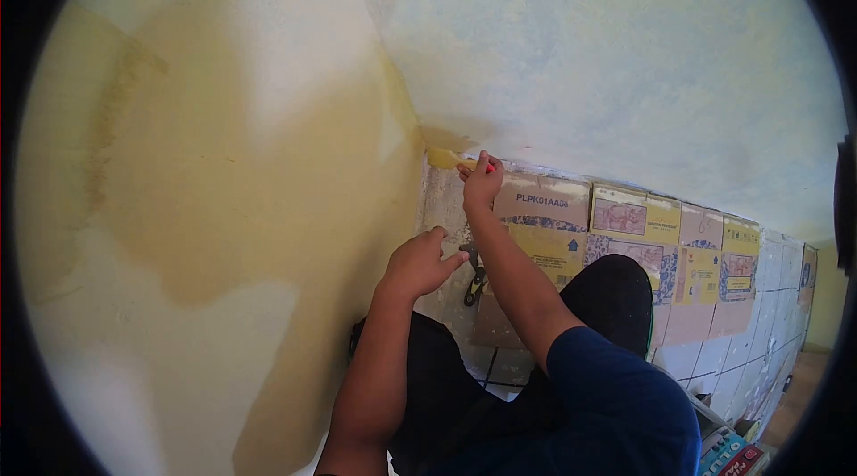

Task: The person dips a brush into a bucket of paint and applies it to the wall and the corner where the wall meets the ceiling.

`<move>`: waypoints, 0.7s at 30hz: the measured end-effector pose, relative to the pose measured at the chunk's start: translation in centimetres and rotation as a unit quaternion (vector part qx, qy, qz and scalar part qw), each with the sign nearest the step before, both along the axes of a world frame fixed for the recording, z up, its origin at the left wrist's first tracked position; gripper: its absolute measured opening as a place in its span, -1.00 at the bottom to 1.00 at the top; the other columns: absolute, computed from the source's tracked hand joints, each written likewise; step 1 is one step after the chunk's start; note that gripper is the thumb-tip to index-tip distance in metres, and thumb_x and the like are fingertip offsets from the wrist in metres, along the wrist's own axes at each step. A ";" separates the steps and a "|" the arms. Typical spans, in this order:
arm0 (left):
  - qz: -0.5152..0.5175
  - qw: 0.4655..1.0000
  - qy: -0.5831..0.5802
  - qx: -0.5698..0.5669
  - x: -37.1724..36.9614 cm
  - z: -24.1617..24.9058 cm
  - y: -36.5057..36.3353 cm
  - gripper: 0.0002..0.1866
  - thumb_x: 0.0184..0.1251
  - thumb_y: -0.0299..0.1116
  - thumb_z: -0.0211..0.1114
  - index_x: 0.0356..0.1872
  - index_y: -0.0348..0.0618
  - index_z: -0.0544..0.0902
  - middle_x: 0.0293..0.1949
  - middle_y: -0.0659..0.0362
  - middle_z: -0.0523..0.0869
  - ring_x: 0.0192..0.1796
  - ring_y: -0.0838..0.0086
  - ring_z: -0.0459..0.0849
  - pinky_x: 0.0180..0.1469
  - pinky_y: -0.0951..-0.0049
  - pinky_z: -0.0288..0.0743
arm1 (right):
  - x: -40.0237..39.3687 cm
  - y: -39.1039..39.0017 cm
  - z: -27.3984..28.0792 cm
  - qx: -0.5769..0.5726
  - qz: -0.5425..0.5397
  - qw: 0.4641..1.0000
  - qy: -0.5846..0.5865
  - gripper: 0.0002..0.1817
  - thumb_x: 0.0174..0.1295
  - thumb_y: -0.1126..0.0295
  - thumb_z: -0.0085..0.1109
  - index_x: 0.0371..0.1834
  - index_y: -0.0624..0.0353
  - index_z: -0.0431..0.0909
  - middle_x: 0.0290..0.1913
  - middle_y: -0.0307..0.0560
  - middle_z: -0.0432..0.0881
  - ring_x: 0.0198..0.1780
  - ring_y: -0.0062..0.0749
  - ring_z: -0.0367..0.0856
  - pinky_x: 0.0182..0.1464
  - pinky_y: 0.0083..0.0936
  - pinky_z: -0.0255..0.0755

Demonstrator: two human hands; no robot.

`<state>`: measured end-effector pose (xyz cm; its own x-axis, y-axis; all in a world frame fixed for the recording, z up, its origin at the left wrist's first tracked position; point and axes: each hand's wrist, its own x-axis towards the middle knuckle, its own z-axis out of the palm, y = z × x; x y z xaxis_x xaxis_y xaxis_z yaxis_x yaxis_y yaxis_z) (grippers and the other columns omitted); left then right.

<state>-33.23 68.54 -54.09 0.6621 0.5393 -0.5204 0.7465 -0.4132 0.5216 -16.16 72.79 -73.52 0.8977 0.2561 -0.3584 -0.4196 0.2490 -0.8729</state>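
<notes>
My right hand (pixel 483 177) is closed around a paintbrush (pixel 444 158) with a yellow head and a bit of red showing at the grip. The brush head sits low in the corner where the two walls meet, at the foot of the pale bluish wall (pixel 607 56). Lower and to the left, my left hand (pixel 421 263) holds nothing, its thumb and fingers apart, over the floor beside the yellow wall (pixel 223 208). A tool with a black and yellow handle (pixel 475 285), perhaps a scraper, lies on the floor just right of my left hand.
Flattened cardboard sheets (pixel 543 204) cover the floor along the bluish wall. White tiles (pixel 759 333) run on to the right, spotted with marks. My bent knee (pixel 611 297) rises over the cardboard. Printed boxes or packs (pixel 728 454) stand at the lower right.
</notes>
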 end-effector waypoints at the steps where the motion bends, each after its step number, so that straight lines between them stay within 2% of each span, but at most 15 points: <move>1: -0.002 1.000 -0.001 0.000 0.0 0.0 0.0 -0.29 0.27 0.11 0.31 0.23 -0.31 0.50 -0.11 -0.07 0.74 -0.03 0.09 0.71 0.06 0.23 0.54 | -0.2 0.6 0.1 0.000 0.000 1.000 0.000 -0.64 0.44 0.18 0.14 -0.04 0.29 0.35 -0.30 0.05 0.62 -0.47 -0.26 0.74 -0.52 -0.54 0.57; 3: -0.003 1.000 -0.001 0.000 0.1 0.2 0.0 -0.29 0.27 0.11 0.31 0.23 -0.31 0.50 -0.10 -0.07 0.74 -0.03 0.09 0.71 0.06 0.22 0.53 | -0.7 1.8 0.3 -0.050 0.049 0.997 -0.045 -0.67 0.43 0.25 0.16 -0.01 0.26 0.32 -0.27 0.03 0.62 -0.49 -0.29 0.73 -0.52 -0.52 0.59; 8: -0.003 1.000 0.000 0.001 -0.1 0.7 -0.2 -0.29 0.27 0.10 0.30 0.24 -0.31 0.50 -0.10 -0.08 0.74 -0.02 0.09 0.71 0.06 0.22 0.53 | -1.9 4.5 0.6 -0.004 0.073 0.995 -0.068 -0.69 0.40 0.30 0.20 -0.04 0.29 0.36 -0.30 0.01 0.61 -0.48 -0.32 0.72 -0.47 -0.50 0.59; 13: -0.003 1.000 0.002 -0.006 -0.3 0.7 -0.1 -0.29 0.28 0.10 0.30 0.24 -0.32 0.49 -0.11 -0.09 0.74 -0.03 0.08 0.71 0.06 0.20 0.53 | -1.1 4.1 7.0 -0.038 0.127 0.989 -0.070 -0.73 0.41 0.28 0.17 -0.19 0.32 0.46 -0.41 -0.04 0.61 -0.50 -0.37 0.70 -0.46 -0.50 0.58; 15: -0.004 1.000 -0.001 -0.004 -0.3 0.3 -0.1 -0.29 0.28 0.10 0.30 0.23 -0.33 0.50 -0.11 -0.09 0.74 -0.03 0.08 0.71 0.06 0.21 0.53 | -0.7 3.7 11.4 0.084 0.111 0.990 -0.018 -0.73 0.43 0.27 0.14 -0.25 0.31 0.49 -0.44 -0.05 0.62 -0.52 -0.39 0.68 -0.46 -0.51 0.58; 16: -0.006 1.000 -0.003 0.002 -0.2 0.2 0.0 -0.29 0.28 0.09 0.31 0.23 -0.33 0.50 -0.12 -0.09 0.74 -0.03 0.07 0.71 0.06 0.21 0.53 | -0.4 3.3 12.3 0.082 0.111 0.990 -0.020 -0.73 0.43 0.27 0.14 -0.25 0.31 0.49 -0.44 -0.05 0.62 -0.52 -0.39 0.68 -0.46 -0.51 0.58; 18: -0.006 1.000 -0.004 0.002 0.0 0.3 0.0 -0.29 0.28 0.09 0.31 0.23 -0.33 0.50 -0.12 -0.09 0.74 -0.03 0.07 0.72 0.06 0.21 0.54 | 0.6 2.3 13.5 0.164 0.102 0.981 -0.005 -0.72 0.44 0.25 0.14 -0.22 0.31 0.49 -0.39 -0.01 0.64 -0.50 -0.41 0.69 -0.43 -0.53 0.63; 21: -0.004 1.000 -0.004 0.003 0.0 0.2 0.1 -0.29 0.28 0.09 0.32 0.23 -0.33 0.50 -0.12 -0.09 0.74 -0.04 0.07 0.72 0.05 0.21 0.54 | 1.6 1.0 11.6 0.107 0.068 0.991 -0.039 -0.71 0.43 0.25 0.15 -0.25 0.32 0.51 -0.42 -0.06 0.63 -0.52 -0.42 0.68 -0.46 -0.52 0.56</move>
<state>-33.28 68.61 -53.86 0.6709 0.5373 -0.5111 0.7386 -0.4228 0.5251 -14.57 73.83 -61.95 0.8722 0.4399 -0.2142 -0.3960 0.3776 -0.8370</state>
